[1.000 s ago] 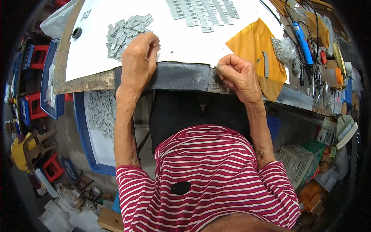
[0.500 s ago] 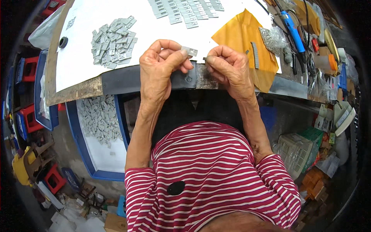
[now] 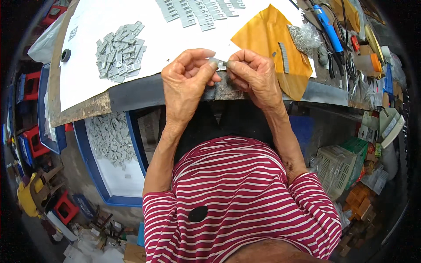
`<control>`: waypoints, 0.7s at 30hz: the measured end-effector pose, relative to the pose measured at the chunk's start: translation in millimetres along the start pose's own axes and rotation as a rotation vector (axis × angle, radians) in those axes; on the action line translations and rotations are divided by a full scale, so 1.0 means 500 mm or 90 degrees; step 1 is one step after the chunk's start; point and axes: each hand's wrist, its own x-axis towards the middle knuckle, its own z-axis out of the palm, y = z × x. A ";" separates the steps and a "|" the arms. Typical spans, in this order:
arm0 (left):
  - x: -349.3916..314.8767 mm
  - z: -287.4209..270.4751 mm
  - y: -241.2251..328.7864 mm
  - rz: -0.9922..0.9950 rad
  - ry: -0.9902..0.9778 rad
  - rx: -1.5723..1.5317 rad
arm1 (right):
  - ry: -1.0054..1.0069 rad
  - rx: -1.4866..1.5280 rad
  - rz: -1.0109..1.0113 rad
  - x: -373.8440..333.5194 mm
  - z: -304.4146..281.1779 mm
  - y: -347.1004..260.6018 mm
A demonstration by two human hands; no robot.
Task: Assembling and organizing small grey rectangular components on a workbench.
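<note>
Over the table's front edge, my left hand (image 3: 188,81) pinches a small flat grey plate (image 3: 217,60) between thumb and forefinger. My right hand (image 3: 255,74) is closed in a pinch at the plate's right end, on a tiny dark piece (image 3: 225,63) mostly hidden by the fingertips. A loose pile of similar grey plates (image 3: 119,52) lies to the left on white paper (image 3: 175,39). Farther back, more plates (image 3: 193,11) are laid in overlapping rows. On the right, a grey segmented strip (image 3: 283,57) rests on an orange-yellow sheet (image 3: 256,37).
Beside the sheet sits a clear bag of small metal parts (image 3: 301,37). A blue pen-shaped tool (image 3: 328,28), cables and pliers crowd the table's right side. A black ring (image 3: 66,55) lies at far left. Below the table, a blue tray (image 3: 98,175) holds many grey pieces.
My right hand has moved left, bringing its tiny dark piece against the plate's end. My left hand still pinches the plate. The view has shifted slightly.
</note>
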 end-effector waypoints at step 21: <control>-0.012 0.004 0.004 0.067 0.006 0.084 | -0.026 0.058 0.031 0.004 -0.001 -0.004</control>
